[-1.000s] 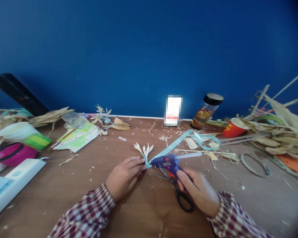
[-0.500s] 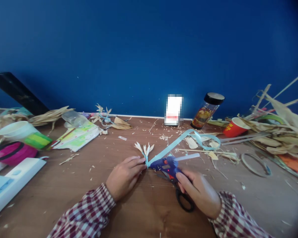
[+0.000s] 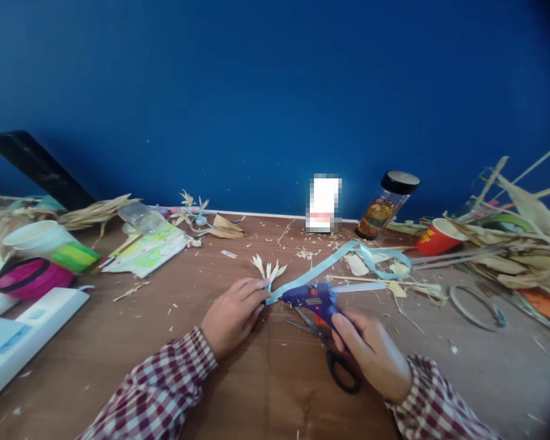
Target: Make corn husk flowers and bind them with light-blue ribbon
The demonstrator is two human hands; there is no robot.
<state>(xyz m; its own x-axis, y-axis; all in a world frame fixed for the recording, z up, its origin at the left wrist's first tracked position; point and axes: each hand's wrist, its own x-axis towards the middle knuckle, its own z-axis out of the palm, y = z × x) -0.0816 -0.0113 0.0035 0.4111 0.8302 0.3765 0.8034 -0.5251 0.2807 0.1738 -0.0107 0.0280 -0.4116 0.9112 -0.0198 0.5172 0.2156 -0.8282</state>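
Observation:
Between the fingers of my left hand [image 3: 236, 315] is the wrapped stem of a small flower [image 3: 269, 272] with pale, husk-like petals. A light blue ribbon [image 3: 323, 267] runs from that stem up to the right and ends in a loop on the table. My right hand [image 3: 373, 348] is closed around the handle of a blue glue gun [image 3: 312, 297], whose nozzle points left, close to the ribbon by the stem. A clear glue stick [image 3: 360, 287] sticks out of the gun's back. Under the gun lie scissors [image 3: 343, 371] with black handles, partly covered.
At the back stand a jar [image 3: 387, 205] with a black lid and a blurred bright screen [image 3: 324, 203]. A red paper cup [image 3: 440, 236] and dried husks [image 3: 522, 244] are on the right. To the left lie a white power strip [image 3: 36, 330], a pink pouch [image 3: 34, 278] and a green-white cup [image 3: 50, 244].
The glue gun's nozzle has drawn back slightly to the right from the stem, and the gun sits more level. More of the scissors' blades shows. My left hand still holds the flower.

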